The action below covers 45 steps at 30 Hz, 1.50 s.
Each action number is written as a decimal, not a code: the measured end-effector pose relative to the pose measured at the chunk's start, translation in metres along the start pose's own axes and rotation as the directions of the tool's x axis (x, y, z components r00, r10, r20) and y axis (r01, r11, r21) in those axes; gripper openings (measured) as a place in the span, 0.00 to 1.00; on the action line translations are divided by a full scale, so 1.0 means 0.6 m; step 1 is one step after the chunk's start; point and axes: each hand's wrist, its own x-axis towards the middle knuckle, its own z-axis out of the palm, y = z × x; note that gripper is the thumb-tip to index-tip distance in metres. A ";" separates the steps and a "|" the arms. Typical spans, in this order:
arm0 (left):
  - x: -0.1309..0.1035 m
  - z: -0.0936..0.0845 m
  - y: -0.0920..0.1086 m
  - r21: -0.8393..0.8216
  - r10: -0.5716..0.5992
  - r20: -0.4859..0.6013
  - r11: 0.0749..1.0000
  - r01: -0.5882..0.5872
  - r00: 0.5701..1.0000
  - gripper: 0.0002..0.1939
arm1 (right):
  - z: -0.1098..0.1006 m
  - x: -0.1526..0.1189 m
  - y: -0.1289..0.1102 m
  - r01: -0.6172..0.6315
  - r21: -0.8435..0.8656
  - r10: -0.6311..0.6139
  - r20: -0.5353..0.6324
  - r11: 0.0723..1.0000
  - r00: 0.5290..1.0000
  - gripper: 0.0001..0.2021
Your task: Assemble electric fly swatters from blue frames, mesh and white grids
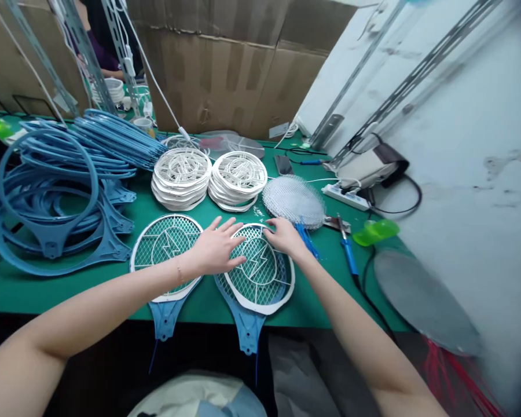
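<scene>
Two blue mosquito-swatter frames lie side by side on the green table, handles toward me. On the left swatter frame [167, 319], a white lightning-bolt grille [141, 236] lies over the mesh. Over the right swatter frame [247, 327] sits another white grille [260, 308], shifted to the right so that blue rim shows on its left. My left hand [215, 248] is open, fingers spread, between the two swatters and over the right one's upper left edge. At that grille's upper right rim, my right hand [283, 236] has its thumb and fingers closed on the edge.
Behind stand two stacks of white grilles [180, 179] [238, 179] and a pile of round metal mesh [293, 200] with blue wires. Blue frames [61, 231] heap up at left. To the right lie a soldering iron [348, 249], a power strip [347, 197] and grey mesh discs [421, 295].
</scene>
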 end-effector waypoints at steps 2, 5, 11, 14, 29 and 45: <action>0.051 0.033 -0.002 -0.002 0.015 0.023 1.000 -0.015 1.000 0.33 | 0.011 0.010 0.008 0.027 -0.005 -0.027 0.028 1.000 0.999 0.10; 0.087 0.065 -0.016 -0.034 -0.006 -0.003 0.999 0.005 1.000 0.35 | 0.014 0.013 0.010 0.086 0.007 -0.086 0.041 0.996 0.995 0.09; 0.089 0.063 -0.027 -0.100 -0.012 -0.019 0.995 0.010 1.000 0.35 | 0.020 0.025 0.003 0.237 0.039 -0.239 0.039 0.971 0.970 0.09; 0.091 0.063 -0.029 -0.094 0.006 -0.032 0.996 -0.009 0.999 0.36 | 0.041 0.028 0.002 0.271 0.027 -0.271 0.016 0.962 0.962 0.10; 0.099 0.070 -0.036 -0.082 0.053 -0.051 0.995 -0.057 0.997 0.40 | 0.060 0.030 0.018 0.362 -0.010 -0.362 -0.073 0.932 0.930 0.12; 0.100 0.067 -0.035 -0.086 0.059 -0.014 0.994 -0.060 0.998 0.43 | 0.055 0.015 -0.009 0.283 -0.130 -0.283 0.024 0.950 0.959 0.15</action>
